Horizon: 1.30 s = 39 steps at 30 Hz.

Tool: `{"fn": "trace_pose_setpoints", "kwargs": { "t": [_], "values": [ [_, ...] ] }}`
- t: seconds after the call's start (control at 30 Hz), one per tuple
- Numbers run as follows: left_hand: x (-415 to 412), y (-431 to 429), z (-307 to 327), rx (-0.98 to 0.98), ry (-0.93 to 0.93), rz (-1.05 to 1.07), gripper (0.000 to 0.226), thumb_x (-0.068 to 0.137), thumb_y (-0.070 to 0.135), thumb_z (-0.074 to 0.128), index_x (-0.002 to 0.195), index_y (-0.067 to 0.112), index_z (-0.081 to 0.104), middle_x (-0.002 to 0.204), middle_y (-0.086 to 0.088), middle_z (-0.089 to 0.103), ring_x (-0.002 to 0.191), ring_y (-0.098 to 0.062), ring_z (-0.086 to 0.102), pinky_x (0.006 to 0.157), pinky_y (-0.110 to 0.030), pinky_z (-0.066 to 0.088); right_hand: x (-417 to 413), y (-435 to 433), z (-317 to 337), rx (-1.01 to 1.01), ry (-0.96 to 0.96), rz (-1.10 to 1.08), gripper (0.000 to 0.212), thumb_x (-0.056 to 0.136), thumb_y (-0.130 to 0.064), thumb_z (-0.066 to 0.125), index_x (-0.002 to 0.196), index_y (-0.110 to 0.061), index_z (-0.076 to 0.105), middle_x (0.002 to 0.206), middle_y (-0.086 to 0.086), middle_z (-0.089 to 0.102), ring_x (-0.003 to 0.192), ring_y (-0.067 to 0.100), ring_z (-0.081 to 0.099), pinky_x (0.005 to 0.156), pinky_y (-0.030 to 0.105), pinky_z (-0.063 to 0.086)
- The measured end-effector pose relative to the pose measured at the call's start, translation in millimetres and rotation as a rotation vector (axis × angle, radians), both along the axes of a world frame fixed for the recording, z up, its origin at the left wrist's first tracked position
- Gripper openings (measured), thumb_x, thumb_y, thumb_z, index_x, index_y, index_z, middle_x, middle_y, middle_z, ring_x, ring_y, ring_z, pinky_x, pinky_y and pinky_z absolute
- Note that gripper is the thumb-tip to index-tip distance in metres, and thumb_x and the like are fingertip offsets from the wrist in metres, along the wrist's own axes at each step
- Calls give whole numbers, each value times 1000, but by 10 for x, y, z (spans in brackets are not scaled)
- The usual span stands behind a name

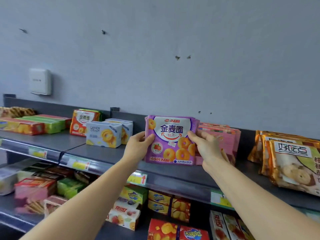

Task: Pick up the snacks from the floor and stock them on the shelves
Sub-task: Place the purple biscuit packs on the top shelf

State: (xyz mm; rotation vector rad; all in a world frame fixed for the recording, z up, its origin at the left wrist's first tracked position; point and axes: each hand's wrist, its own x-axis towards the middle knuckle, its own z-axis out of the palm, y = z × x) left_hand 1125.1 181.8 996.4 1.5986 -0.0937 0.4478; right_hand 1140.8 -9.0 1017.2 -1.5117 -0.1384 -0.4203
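Observation:
A purple snack bag (171,141) printed with ring cookies stands upright on the top shelf (107,153), with more purple bags stacked behind it. My left hand (138,146) grips its left edge, thumb on the front. My right hand (206,146) grips its right edge, thumb on the front and fingers behind. The bag's bottom edge sits at the shelf surface.
Pink boxes (225,142) stand just right of the bag, gold cookie bags (290,161) farther right. Blue-white boxes (103,134), an orange bag (83,123) and long boxes (34,125) lie to the left. Lower shelves (155,205) hold several snack boxes. A white wall box (40,81) hangs above.

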Motion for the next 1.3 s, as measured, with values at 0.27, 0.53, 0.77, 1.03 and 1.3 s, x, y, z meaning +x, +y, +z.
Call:
{"fn": "trace_pose_setpoints", "kwargs": {
  "t": [0.27, 0.53, 0.77, 1.03, 1.3],
  "values": [
    [-120, 1690, 14, 140, 56, 164, 20, 97, 35, 53, 107, 20, 64, 94, 0, 74, 77, -16, 72, 62, -31, 59, 94, 1664, -46, -42, -21, 51, 11, 85, -19, 73, 76, -23, 67, 91, 4, 74, 87, 25, 70, 79, 43, 59],
    [-129, 2958, 1, 190, 102, 294, 16, 100, 30, 47, 104, 22, 61, 94, -1, 72, 85, -22, 71, 80, -40, 58, 327, 3011, -168, -42, 46, 153, 3, 85, -19, 73, 83, -19, 71, 88, 4, 75, 85, 25, 71, 78, 47, 60],
    [170, 3745, -35, 136, 113, 421, 20, 99, 30, 50, 115, 21, 59, 101, -2, 71, 86, -19, 70, 72, -36, 59, 715, 3882, -147, -73, 38, 221, 3, 88, -19, 70, 86, -21, 68, 96, 4, 74, 90, 23, 70, 83, 44, 59],
    [847, 4339, -15, 131, 110, 495, 30, 99, 26, 49, 127, 16, 57, 91, 3, 66, 80, -14, 66, 64, -31, 56, 1401, 4584, -132, -141, 1, 194, 20, 88, -19, 68, 78, -32, 57, 102, 4, 70, 93, 25, 68, 82, 46, 58],
    [1527, 4685, -12, 175, 185, 408, 38, 97, 21, 55, 134, 21, 49, 106, 0, 65, 91, -19, 64, 74, -37, 59, 1908, 4973, -117, -200, 85, 99, 9, 93, -19, 61, 101, -22, 58, 107, 4, 68, 96, 23, 66, 81, 41, 59]
  ]
}}
